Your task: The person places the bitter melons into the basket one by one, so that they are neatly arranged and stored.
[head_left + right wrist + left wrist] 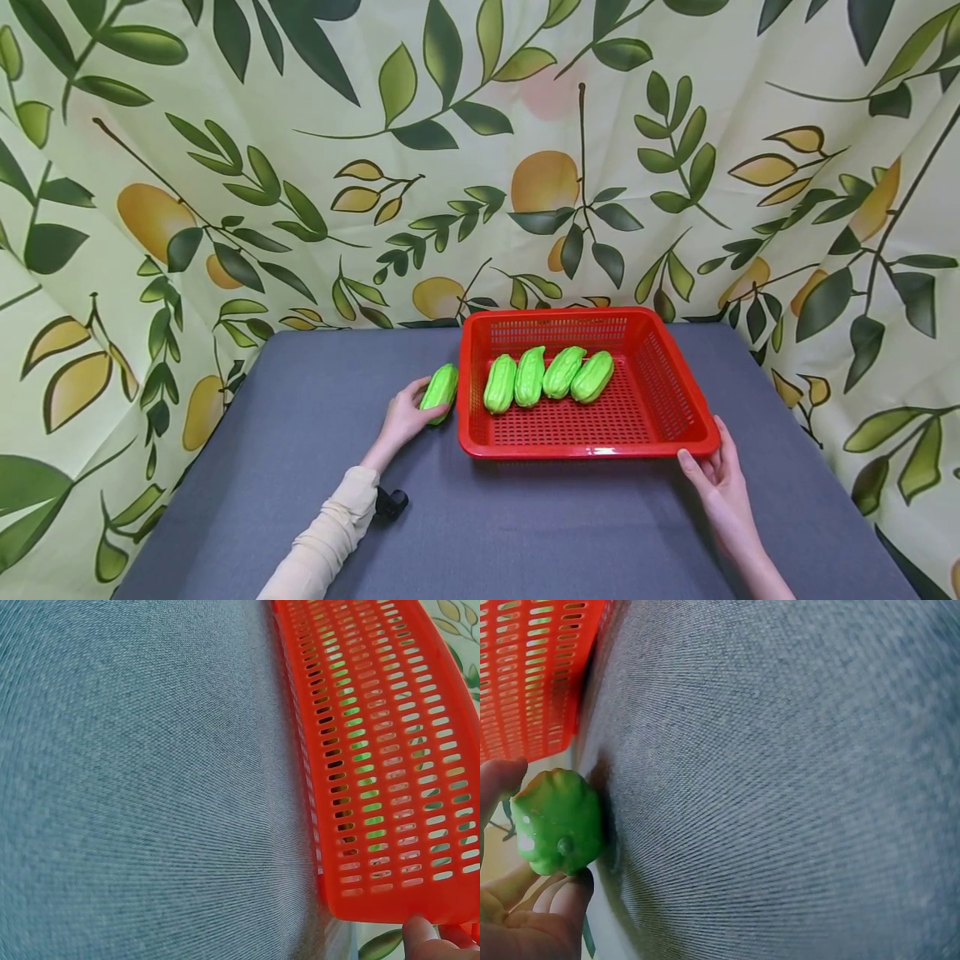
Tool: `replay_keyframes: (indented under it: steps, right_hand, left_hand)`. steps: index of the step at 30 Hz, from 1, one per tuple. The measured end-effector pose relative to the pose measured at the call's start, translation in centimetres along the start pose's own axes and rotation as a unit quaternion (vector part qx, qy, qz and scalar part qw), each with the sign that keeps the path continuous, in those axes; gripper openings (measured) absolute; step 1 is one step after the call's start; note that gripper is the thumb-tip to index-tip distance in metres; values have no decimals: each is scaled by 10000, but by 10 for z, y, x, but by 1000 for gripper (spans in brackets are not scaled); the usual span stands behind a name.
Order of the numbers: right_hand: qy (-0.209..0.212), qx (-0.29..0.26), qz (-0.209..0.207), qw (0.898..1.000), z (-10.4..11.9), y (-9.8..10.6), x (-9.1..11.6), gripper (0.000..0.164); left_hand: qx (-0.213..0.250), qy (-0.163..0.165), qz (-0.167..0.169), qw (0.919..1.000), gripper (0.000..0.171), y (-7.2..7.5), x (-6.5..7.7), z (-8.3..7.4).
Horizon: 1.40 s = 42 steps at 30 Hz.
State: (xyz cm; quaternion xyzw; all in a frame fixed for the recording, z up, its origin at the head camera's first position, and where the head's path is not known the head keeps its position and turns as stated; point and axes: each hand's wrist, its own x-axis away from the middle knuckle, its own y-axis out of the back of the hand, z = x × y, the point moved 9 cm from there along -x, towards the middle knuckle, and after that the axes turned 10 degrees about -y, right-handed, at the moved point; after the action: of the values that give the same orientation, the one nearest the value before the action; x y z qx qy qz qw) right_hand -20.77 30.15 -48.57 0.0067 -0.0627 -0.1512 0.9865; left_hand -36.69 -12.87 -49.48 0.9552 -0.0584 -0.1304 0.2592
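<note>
My left hand (407,412) holds a ridged green gourd (439,393) just outside the left wall of a red plastic basket (585,451). In the left wrist view the thumb and fingers lie on opposite sides of this gourd (561,825), whose lobed end with a small nub faces the camera, low over the cloth. Several similar green gourds (529,377) lie side by side in the left and middle part of the basket. My right hand (722,492) grips the basket's front right corner, thumb at the front rim and fingers along the right side.
A grey-blue cloth (525,533) covers the table under the basket. Behind and at both sides hangs a curtain (465,175) printed with leaves and fruit. A black wrist strap piece (392,503) sticks out beside the left sleeve (330,525).
</note>
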Motion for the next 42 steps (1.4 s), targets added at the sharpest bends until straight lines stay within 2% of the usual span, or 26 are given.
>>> replay_keyframes:
  steps: [9, 21, 27, 32, 42]
  right_hand:
    - [3, 64, -20, 10000, -1, 0, -1, 83]
    - [-56, 78, -24, 10000, -1, 0, -2, 83]
    - [130, -100, 8, 9999, 2, 1, 1, 81]
    - [93, -112, 16, 9999, 2, 1, 0, 81]
    - [58, -99, 23, 9999, 0, 0, -1, 82]
  left_hand:
    - [-131, 22, -8, 9999, 65, -1, 2, 2]
    - [-20, 74, -182, 9998, 64, 2, 2, -1]
    - [175, 198, -354, 9990, 63, 16, 0, -7]
    - [176, 215, -542, 9981, 62, 29, -2, -13]
    - [349, 251, -601, 9973, 63, 42, -8, -25]
